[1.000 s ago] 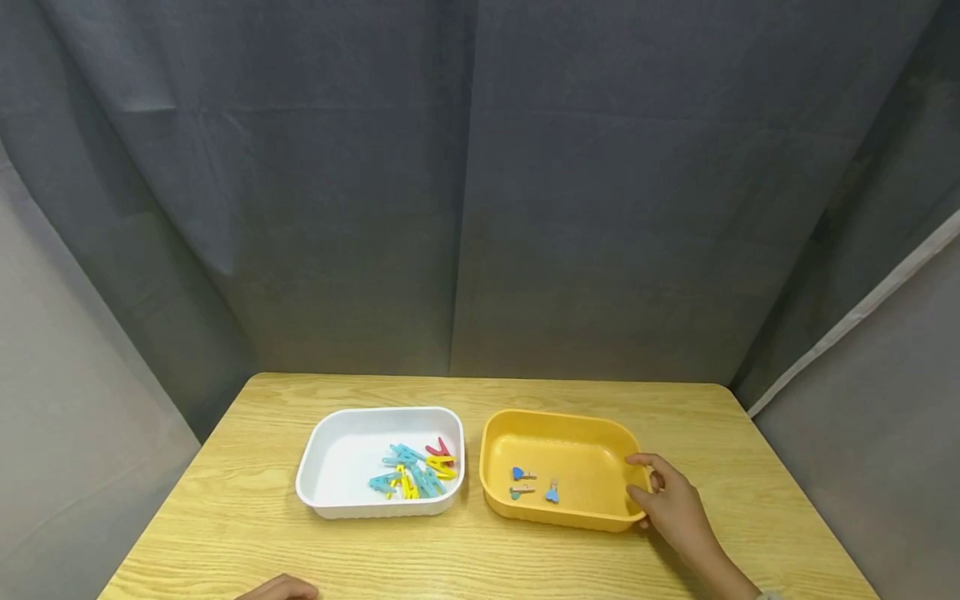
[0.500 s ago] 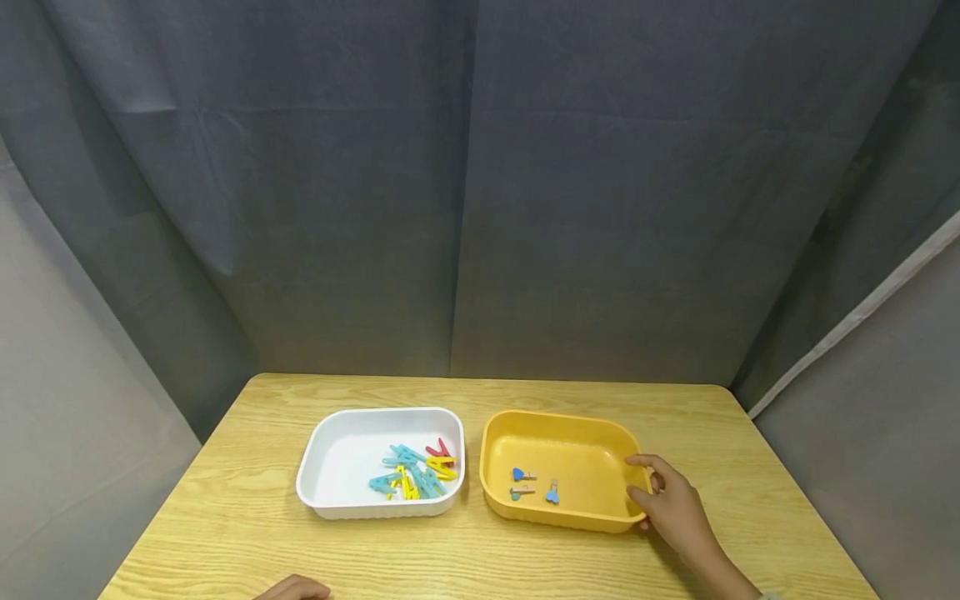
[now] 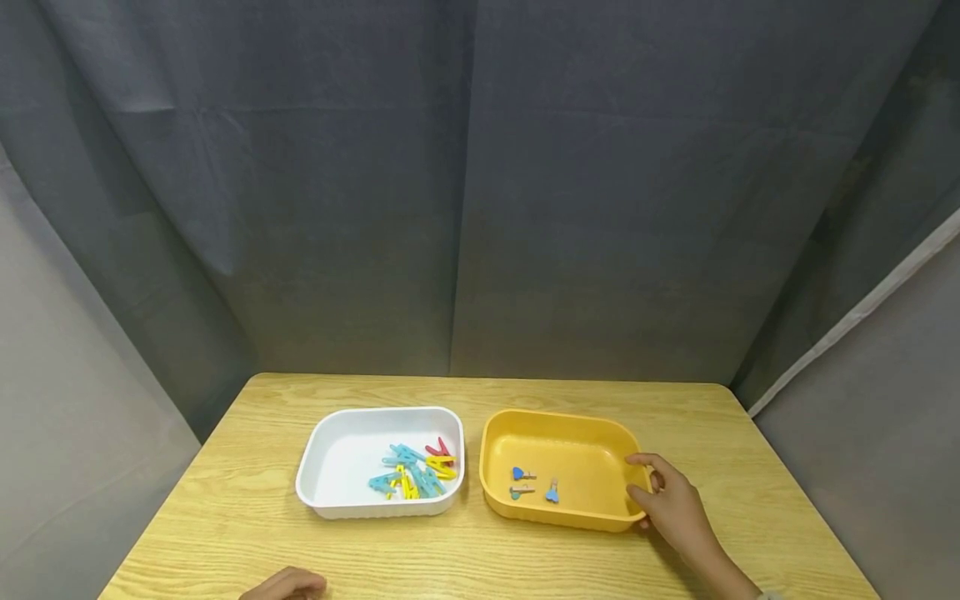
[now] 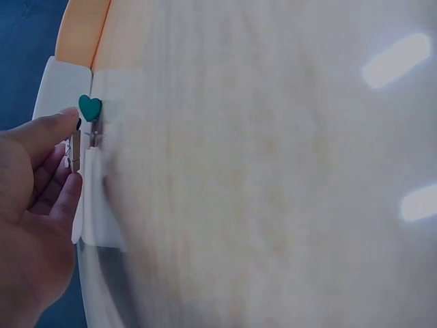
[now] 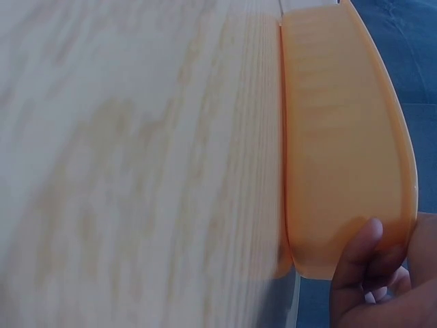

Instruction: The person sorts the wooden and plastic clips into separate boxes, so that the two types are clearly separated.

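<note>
At the table's front edge, my left hand (image 3: 287,584) pinches a small wooden clothespin (image 4: 75,152) between thumb and fingertips, as the left wrist view shows. A green heart-topped clothespin (image 4: 90,108) appears just past those fingertips; whether the hand touches it I cannot tell. My right hand (image 3: 670,504) grips the right end of the yellow tray (image 3: 562,518), thumb and fingers over its rim. Inside that tray lie a dark blue heart clothespin (image 3: 518,473), a teal heart clothespin (image 3: 516,493) and a light blue heart clothespin (image 3: 552,495).
Left of the yellow tray stands a white tray (image 3: 337,450). It holds several plastic clothespins, light blue (image 3: 403,454), yellow (image 3: 441,467) and red (image 3: 438,450). Both rest on a wooden table (image 3: 465,558), with a grey curtain (image 3: 465,208) behind and at the sides.
The left hand has shifted slightly at the front edge, first right, then a little back and further into view. The right hand and both trays stay where they were.
</note>
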`<state>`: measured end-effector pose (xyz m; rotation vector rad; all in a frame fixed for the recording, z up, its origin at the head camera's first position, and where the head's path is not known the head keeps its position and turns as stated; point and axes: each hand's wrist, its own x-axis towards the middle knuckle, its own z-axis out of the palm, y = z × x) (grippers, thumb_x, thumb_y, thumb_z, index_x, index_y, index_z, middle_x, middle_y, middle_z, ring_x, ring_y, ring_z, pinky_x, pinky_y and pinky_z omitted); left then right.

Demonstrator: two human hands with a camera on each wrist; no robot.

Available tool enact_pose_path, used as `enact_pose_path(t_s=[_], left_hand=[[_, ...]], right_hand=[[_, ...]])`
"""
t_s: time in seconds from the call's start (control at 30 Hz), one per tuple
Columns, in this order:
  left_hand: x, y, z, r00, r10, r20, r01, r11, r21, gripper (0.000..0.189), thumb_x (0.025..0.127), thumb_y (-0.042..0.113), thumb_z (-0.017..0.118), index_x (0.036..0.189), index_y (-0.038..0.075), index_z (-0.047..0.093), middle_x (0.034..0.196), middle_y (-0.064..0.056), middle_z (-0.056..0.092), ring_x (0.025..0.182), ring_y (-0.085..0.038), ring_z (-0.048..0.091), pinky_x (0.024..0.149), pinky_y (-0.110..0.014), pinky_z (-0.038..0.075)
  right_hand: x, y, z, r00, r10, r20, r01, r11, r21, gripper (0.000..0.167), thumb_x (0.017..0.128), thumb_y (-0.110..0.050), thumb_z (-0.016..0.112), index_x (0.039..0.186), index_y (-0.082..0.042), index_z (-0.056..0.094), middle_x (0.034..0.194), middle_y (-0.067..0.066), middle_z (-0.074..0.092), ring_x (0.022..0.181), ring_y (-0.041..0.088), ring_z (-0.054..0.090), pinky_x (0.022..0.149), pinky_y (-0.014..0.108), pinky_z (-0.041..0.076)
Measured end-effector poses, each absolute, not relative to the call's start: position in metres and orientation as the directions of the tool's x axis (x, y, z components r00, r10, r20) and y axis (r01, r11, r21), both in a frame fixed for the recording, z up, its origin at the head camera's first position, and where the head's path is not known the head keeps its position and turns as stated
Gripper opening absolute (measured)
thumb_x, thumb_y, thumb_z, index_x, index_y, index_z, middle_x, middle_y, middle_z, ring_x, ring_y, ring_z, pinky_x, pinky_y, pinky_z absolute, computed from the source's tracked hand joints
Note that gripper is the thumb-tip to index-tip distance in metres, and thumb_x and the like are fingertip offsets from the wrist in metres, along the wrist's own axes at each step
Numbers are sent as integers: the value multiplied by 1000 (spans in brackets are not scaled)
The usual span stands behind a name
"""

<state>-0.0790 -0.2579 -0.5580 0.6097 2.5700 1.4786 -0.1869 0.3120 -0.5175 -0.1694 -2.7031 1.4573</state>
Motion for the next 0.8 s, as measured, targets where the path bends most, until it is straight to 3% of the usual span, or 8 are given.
enact_pose_path(t_s=[0.23, 0.47, 0.6, 0.8], left_hand=[[-89, -255, -537, -918, 389, -77, 78, 367, 927, 37, 103, 17, 61, 126, -13, 59, 122, -15, 64, 108, 7, 59, 91, -22, 54], [-103, -248, -522, -855, 512, 82, 225, 224, 948, 44, 96, 2, 69, 130, -21, 52, 123, -28, 62, 113, 2, 61, 98, -19, 50], [-105, -233, -510, -879, 474, 47, 178, 236, 955, 46, 95, 5, 71, 132, -16, 54, 124, -31, 61, 113, -4, 63, 98, -21, 51], [-113, -213, -500, -876, 477, 66, 160, 158, 975, 53, 94, 8, 74, 136, -15, 51, 130, -22, 62, 119, -8, 62, 101, -28, 51]], right_hand=[[-187, 313, -519, -992, 126, 8, 62, 541, -839, 44, 91, -3, 70, 135, -4, 61, 77, 3, 36, 48, 12, 46, 50, 32, 55], [-188, 313, -519, -992, 126, 5, 64, 540, -839, 45, 91, -3, 70, 135, -4, 61, 76, 3, 36, 48, 13, 48, 50, 32, 55], [-188, 312, -518, -991, 133, 2, 70, 539, -839, 45, 91, -3, 70, 135, -4, 61, 76, 3, 36, 48, 12, 47, 49, 31, 55], [-188, 312, -517, -990, 141, 2, 76, 541, -838, 43, 91, -2, 70, 133, -5, 62, 77, 3, 37, 49, 13, 49, 49, 32, 55]])
